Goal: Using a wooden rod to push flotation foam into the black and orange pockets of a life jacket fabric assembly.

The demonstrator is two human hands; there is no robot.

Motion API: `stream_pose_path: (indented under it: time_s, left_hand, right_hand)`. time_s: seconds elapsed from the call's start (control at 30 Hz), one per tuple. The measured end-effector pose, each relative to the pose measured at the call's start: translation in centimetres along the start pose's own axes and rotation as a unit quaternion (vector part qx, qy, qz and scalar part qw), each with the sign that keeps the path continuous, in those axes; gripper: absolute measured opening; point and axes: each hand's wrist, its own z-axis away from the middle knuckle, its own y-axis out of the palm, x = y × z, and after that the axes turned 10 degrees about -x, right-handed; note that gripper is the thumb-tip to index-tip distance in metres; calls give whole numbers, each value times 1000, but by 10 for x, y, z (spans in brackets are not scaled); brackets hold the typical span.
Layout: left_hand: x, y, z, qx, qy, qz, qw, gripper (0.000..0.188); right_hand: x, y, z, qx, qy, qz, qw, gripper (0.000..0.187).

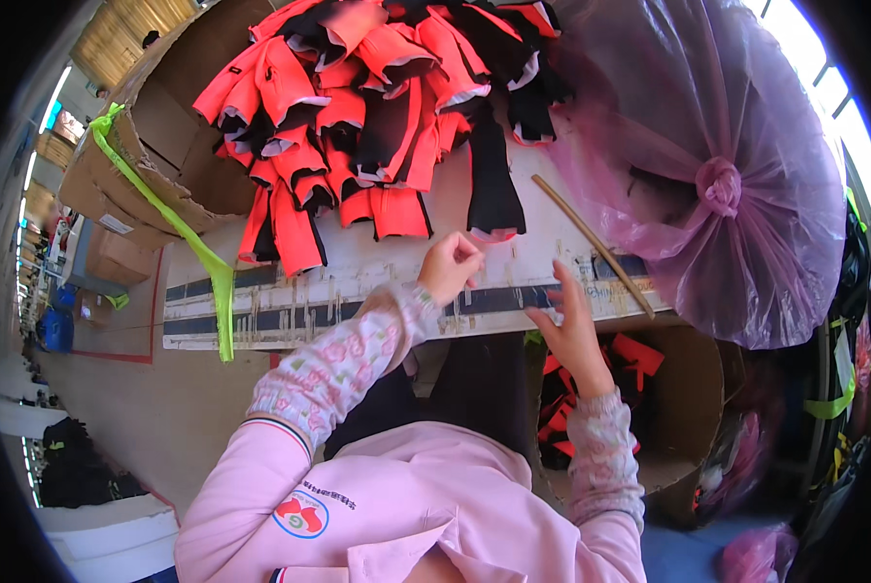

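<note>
My left hand point(450, 268) is over the table's near edge, its thumb and fingers drawn together in a pinch; whatever it may hold is too small or hidden to make out. Just beyond it lies a black fabric piece point(495, 185) with a pinkish end. To the right, my right hand point(573, 335) hovers off the edge with thumb and fingers apart, holding nothing. A heap of orange and black tube-like fabric pieces point(396, 136) covers the far part of the table point(377, 309). Both forearms wear patterned sleeve covers.
A thin wooden stick point(591, 243) lies right of my hands. Beyond it bulges a knotted purple plastic bag point(775, 243). An open cardboard box point(178, 126) stands at the far left, a yellow-green strip point(197, 243) hanging beside it. Below my right hand, another box point(693, 408) contains orange and black pieces.
</note>
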Motion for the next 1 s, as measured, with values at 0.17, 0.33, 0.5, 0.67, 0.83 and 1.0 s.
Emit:
stream_pose_path:
  time_s: [0.17,0.33,0.5,0.67,0.83,1.0]
  left_hand:
    - [3,-22,53,52,-39,16,998,12]
    - [22,-14,-4,-76,35,-101,991,27]
    - [40,-15,-54,-154,105,-200,962,22]
    - [-2,-28,30,-12,-85,55,995,12]
    - [22,-39,103,19,-197,75,977,13]
    - [22,-41,121,61,-293,92,950,32]
  right_hand:
    - [14,50,-37,-13,16,19,1000,74]
    - [9,91,-83,-70,45,138,987,59]
    - [-11,109,-98,-83,9,53,995,36]
    - [14,60,-40,-56,-9,3,998,36]
    - [42,47,23,83,111,76,987,36]
    - [30,60,32,53,69,79,993,35]
